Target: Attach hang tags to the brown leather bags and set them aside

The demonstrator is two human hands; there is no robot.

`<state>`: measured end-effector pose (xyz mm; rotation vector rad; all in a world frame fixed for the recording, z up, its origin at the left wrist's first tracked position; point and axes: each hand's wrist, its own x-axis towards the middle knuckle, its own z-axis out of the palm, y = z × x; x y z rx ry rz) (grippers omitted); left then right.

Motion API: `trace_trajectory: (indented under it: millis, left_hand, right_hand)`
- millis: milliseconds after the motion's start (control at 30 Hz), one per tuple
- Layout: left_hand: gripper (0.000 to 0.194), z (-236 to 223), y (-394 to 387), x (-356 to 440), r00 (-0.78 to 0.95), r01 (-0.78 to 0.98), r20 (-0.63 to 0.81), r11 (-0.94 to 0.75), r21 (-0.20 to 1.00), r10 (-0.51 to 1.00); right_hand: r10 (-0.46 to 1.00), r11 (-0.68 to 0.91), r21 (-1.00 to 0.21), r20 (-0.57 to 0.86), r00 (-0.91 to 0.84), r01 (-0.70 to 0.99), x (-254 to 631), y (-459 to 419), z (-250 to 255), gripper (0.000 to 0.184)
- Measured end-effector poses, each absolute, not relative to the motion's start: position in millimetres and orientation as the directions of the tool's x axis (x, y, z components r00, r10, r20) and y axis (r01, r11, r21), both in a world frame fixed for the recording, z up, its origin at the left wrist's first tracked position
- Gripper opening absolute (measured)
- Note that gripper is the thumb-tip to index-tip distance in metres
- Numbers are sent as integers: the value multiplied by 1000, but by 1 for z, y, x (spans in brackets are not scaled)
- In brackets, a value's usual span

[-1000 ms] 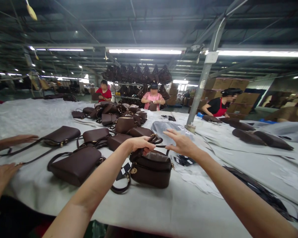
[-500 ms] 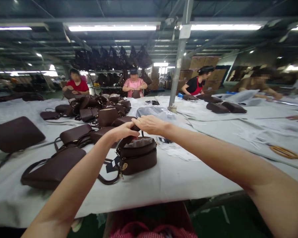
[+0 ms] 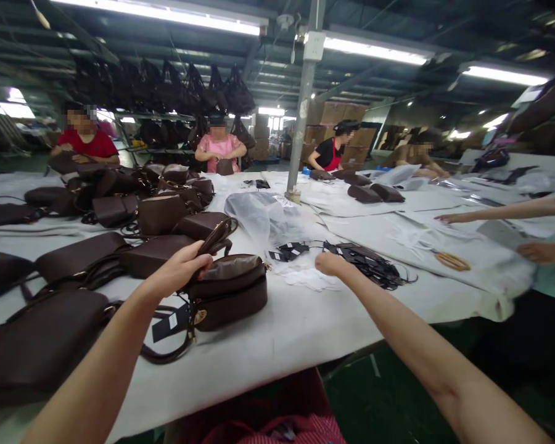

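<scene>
A dark brown handbag [image 3: 234, 303] stands upright on the table with its top unzipped and pale lining showing. My left hand [image 3: 176, 269] is wrapped round its bundled strap [image 3: 216, 235] at the bag's left end. A black hang tag [image 3: 170, 324] and a looped handle [image 3: 169, 354] hang from that side, by a round gold emblem [image 3: 200, 316]. To the right, my right hand [image 3: 330, 265] is closed at the edge of white paper pieces [image 3: 305, 279], beside a heap of black tags [image 3: 374, 266]. What its fingers hold, if anything, is hidden.
More brown handbags [image 3: 161, 214] are piled left. A clear plastic bag [image 3: 263, 216] lies behind the open handbag, near a post [image 3: 300, 117]. Yellow-handled scissors [image 3: 452, 261] lie right. Co-workers stand across the table; another person's hand [image 3: 457, 217] reaches in from the right.
My right hand has left the strap beside my left hand and moved right to the papers and tags. My left hand keeps the strap. The view has swung right.
</scene>
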<state>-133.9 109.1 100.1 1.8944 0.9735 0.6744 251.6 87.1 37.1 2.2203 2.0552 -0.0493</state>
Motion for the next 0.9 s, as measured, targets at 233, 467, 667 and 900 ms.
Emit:
trace_trajectory:
  millis: [233,467,667,900]
  left_hand:
    - [25,102,109,-130,524,372,47,-279,886,850]
    - [29,106,107,-128,493,332,12,-201,922,870]
    - [30,107,106,-127,488,326,13,-196,925,873]
    - [29,107,107,-130,487,319,13,-192,928,873]
  right_hand:
    - [950,-263,107,-142,276,959,288,62,-48,25]
    - [946,-323,-94,-50,320,942,326,62,-32,24]
    - [938,-302,-442,22,346,845,328,32,-13,25]
    - [954,3,-998,-17,299,-65,290,0,6,37]
